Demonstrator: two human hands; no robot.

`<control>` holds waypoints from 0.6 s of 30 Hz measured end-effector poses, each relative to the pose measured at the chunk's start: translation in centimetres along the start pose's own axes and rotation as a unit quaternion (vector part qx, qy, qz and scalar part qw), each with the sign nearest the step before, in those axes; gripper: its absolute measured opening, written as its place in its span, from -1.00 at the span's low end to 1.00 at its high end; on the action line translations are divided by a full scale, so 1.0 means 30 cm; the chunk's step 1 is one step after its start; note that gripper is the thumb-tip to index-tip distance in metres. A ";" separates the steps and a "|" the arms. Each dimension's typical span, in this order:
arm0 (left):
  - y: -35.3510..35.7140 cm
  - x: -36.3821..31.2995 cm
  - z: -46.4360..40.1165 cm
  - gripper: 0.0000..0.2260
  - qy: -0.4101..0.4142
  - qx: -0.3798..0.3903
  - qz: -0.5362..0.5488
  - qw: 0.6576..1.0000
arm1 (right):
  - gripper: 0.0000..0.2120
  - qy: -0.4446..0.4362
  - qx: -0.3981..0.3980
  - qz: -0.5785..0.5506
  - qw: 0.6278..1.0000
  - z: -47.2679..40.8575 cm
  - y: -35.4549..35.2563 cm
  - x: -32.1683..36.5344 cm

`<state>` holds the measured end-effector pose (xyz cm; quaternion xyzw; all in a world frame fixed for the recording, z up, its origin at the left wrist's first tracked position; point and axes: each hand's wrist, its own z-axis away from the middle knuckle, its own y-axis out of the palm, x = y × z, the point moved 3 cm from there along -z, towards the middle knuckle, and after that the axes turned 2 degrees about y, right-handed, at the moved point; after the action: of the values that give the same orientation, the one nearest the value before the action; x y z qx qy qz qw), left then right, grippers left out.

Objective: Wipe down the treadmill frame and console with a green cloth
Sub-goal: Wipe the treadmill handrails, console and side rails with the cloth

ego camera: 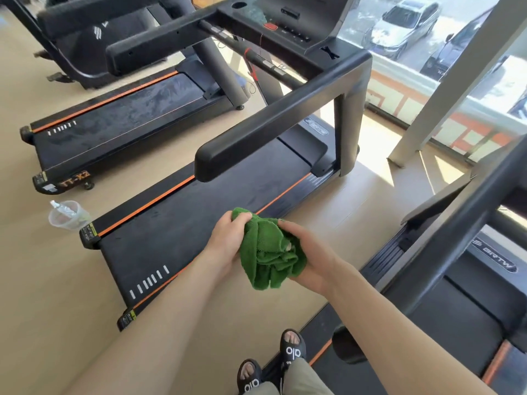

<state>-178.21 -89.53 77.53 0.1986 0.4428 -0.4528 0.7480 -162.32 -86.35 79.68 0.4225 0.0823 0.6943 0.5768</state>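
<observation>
Cloth [269, 252]: green, terry, bunched into a loose wad and held in the air between both hands, above the rear of the treadmill's belt [182, 223] and touching no part of the machine.

Left hand [228, 240]: closed on the cloth's upper left edge, thumb on top.

Right hand [309, 252]: cupped under and around the right side of the wad, fingers buried in the folds. The two-handed hold looks like gathering or refolding the cloth into a pad before wiping; this is a judgement, not seen.

Treadmill: black, orange stripes along the belt. Near handrail [273, 121] runs from a rounded end up to a corner post [349, 121]; console [288, 27] sits at the far end, well apart from the hands. No wiping contact at present.

Surroundings: second treadmill [122, 115] to the left; third [470, 252] to the right, beside the person's sandalled feet [271, 363]. Clear cup [67, 215] on the floor near the belt's rear left corner. Window with parked cars [405, 24] beyond.

Obstructions: none between hands and handrail. Reaching the console probably means stepping forward along the machine.
</observation>
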 end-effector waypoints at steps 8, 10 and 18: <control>0.094 -0.104 -0.112 -0.60 -0.002 0.002 -0.043 0.999 | -0.67 -0.010 -0.017 0.009 1.000 -0.074 -0.065 0.099; 0.095 -0.111 -0.150 -0.65 0.004 -0.006 -0.040 0.999 | -0.71 -0.009 -0.044 -0.019 0.999 -0.110 -0.082 0.116; 0.015 -0.181 -0.336 -0.73 0.076 -0.046 -0.121 0.989 | -0.72 -0.041 -0.122 -0.083 0.988 -0.295 -0.102 0.201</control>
<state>-183.78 -79.53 76.73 0.1426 0.5395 -0.5030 0.6600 -165.97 -76.82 75.22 0.3683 0.0079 0.6309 0.6828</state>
